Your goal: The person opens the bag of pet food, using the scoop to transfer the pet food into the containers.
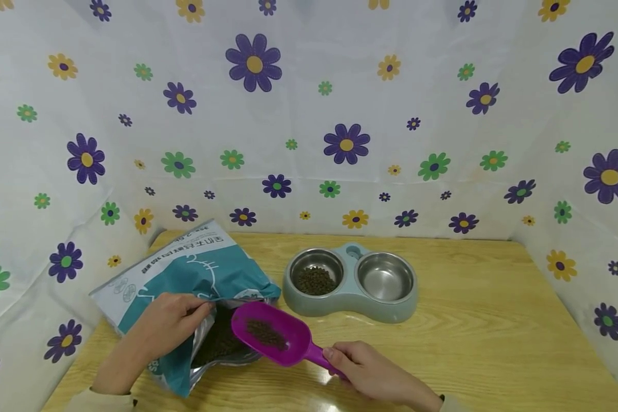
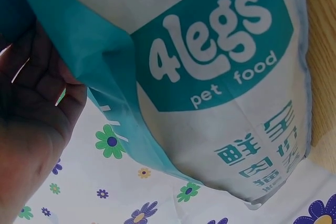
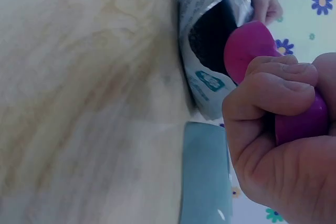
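Note:
My left hand (image 1: 171, 321) pinches the upper edge of the open mouth of a teal and white pet food bag (image 1: 185, 269), which lies on the table's left. In the left wrist view the bag (image 2: 220, 45) reads "4Legs pet food". Brown kibble (image 1: 221, 339) shows inside the mouth. My right hand (image 1: 363, 369) grips the handle of a magenta scoop (image 1: 298, 337), seen also as fingers curled round it in the right wrist view. Some kibble lies in the scoop's bowl, which is just right of the bag's mouth.
Behind the scoop stands a blue-grey double pet bowl (image 1: 352, 300). Its left steel bowl (image 1: 316, 254) holds kibble; the right steel bowl (image 1: 386, 280) shows bare metal. Flowered cloth (image 1: 309, 114) hangs behind and at both sides of the wooden table (image 1: 474, 320).

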The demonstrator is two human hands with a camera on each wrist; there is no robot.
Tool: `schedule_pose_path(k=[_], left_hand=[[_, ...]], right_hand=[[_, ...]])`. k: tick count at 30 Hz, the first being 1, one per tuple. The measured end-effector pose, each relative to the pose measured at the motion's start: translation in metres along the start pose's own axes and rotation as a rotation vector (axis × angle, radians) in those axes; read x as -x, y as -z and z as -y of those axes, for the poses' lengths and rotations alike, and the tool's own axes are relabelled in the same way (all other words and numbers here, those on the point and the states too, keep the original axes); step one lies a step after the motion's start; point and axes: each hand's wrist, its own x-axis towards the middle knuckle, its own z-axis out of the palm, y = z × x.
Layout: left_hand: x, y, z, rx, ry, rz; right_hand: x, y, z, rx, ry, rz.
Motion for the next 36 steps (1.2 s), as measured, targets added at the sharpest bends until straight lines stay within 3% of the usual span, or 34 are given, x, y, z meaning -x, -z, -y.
schedule_pose_path(k=[10,21,28,36], left_hand=[[0.001,-0.001,0.0,0.004,-0.005,-0.003],[0.002,-0.001,-0.001,0.015,0.001,-0.004],[0.002,-0.001,-0.001,0.021,0.001,-0.015],[0.002,-0.003,0.001,0.019,-0.009,-0.012]], right_hand=[[0.018,0.037,0.008,-0.024,-0.02,-0.035],[0.034,0.086,0.02,-0.013,-0.213,-0.162],[0.032,0.107,0.033,0.039,-0.249,-0.2],[0.026,0.118,0.043,0.109,-0.27,-0.224]])
